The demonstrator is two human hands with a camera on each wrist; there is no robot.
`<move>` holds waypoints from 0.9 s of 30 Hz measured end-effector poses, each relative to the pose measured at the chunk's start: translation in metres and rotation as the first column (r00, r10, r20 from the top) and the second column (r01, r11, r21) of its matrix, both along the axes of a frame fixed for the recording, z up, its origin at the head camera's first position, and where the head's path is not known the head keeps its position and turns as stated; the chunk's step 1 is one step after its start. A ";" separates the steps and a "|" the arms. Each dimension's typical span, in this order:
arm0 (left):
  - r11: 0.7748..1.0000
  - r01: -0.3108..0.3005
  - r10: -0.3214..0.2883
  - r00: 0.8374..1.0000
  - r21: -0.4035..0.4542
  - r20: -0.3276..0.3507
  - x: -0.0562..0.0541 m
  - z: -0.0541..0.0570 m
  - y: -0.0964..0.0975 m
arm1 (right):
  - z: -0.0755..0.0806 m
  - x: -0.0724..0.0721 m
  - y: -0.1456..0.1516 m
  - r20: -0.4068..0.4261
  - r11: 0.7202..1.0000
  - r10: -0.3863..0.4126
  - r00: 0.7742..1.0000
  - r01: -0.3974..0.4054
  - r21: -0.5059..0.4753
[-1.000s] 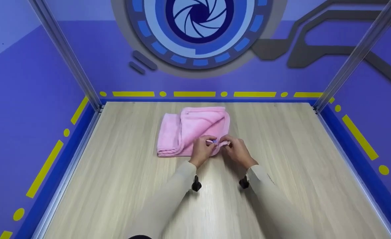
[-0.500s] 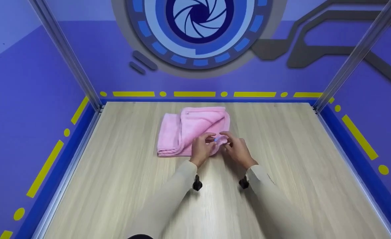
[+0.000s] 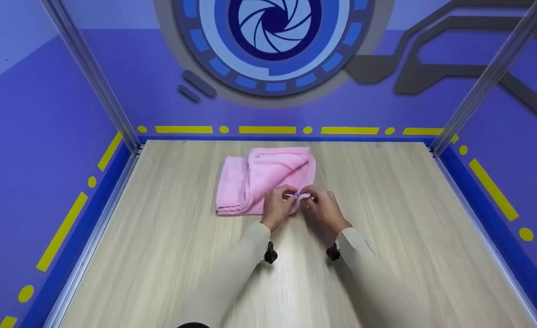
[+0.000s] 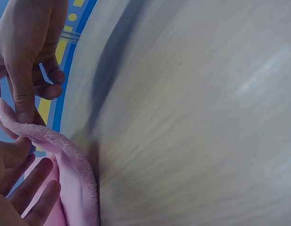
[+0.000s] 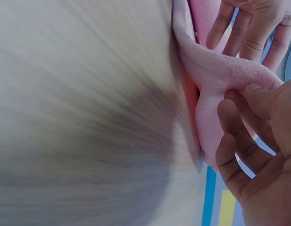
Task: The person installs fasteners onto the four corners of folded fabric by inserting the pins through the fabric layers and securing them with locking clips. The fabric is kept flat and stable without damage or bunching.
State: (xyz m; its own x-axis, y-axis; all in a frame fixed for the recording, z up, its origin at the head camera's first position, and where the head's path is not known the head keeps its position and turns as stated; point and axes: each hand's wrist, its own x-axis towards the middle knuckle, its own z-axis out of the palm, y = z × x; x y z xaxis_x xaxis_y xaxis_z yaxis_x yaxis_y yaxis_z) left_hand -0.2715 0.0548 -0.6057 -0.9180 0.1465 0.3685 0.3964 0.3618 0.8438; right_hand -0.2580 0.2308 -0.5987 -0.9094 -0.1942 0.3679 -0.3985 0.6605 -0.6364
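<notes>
A folded pink plush towel (image 3: 273,171) lies toward the back of the table, its near right corner lifted between two hands. The left hand (image 3: 276,207) pinches the raised edge from the left. From the right, the right hand (image 3: 327,207) holds the same edge between thumb and index finger. A small blue spot (image 3: 296,194) shows between the fingertips; what it is stays unclear. In the left wrist view, the towel's fuzzy edge (image 4: 72,153) arcs up to both thumbs. The right wrist view shows the other fingers of the right hand (image 5: 263,141) loosely bent beneath the edge.
The wood-grain table (image 3: 159,273) is bounded by a blue back wall (image 3: 127,82) and side walls, with metal posts (image 3: 478,82) at the back corners. A thicker folded part of the towel lies to the left of the hands.
Half a second ago the fingers were spread wider and the towel's edge was turned up. Now the fingertips are closer together and the edge looks narrower between them. The rest of the towel has stayed put.
</notes>
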 end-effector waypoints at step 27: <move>0.987 0.152 -0.153 0.988 -0.049 -0.020 0.020 0.004 -0.006 | 0.004 -0.004 -0.002 -0.097 0.998 -0.046 0.994 0.042 -0.041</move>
State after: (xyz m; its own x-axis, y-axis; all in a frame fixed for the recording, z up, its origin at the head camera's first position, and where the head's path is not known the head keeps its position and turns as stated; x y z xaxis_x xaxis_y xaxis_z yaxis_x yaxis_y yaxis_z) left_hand -0.2515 0.0488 -0.6022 -0.8746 0.3019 0.3794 0.4699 0.3344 0.8169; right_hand -0.2619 0.2293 -0.5945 -0.8761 -0.1389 0.4617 -0.4311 0.6544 -0.6212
